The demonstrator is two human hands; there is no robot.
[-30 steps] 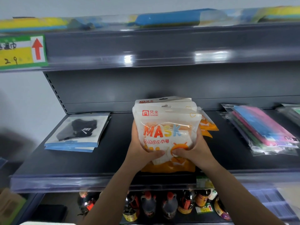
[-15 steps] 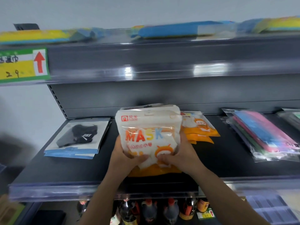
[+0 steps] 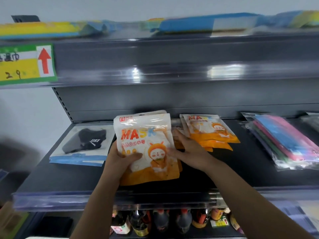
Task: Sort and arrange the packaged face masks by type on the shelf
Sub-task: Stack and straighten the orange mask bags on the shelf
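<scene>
Since the earlier frames, the held stack of MASK packs has been shifted left and tipped back, its lower edge now brought down onto the shelf; the second orange pile behind, formerly half hidden, is now exposed to the right. The right hand has been slid off the front face toward the stack's right edge.

Nearest: bottles are seen on the lower tier, under the shelf lip.

Next: the left hand is wrapped around the stack's lower left side, thumb laid across the front. The stack is gripped by it. The right hand is laid against the stack's right edge with fingers mostly extended; contact is seen, but a curled grip is not. It is judged to be steadying rather than holding.

Key relation: the stack's long axis runs near to far, leaning away, with the orange bottom edge toward the person. The matching orange pile lies just behind and right of the right hand, near but apart from the held stack. The right hand is the nearer one to it. Merging would call for a shift right and back; a fanned, slippery stack could slide apart if released early.

To the left, the black-mask packs lie flat, just beside the left hand. Far right, the coloured-mask bags lie well apart.

Farthest: the upper shelf carries a price tag with a red arrow.
</scene>
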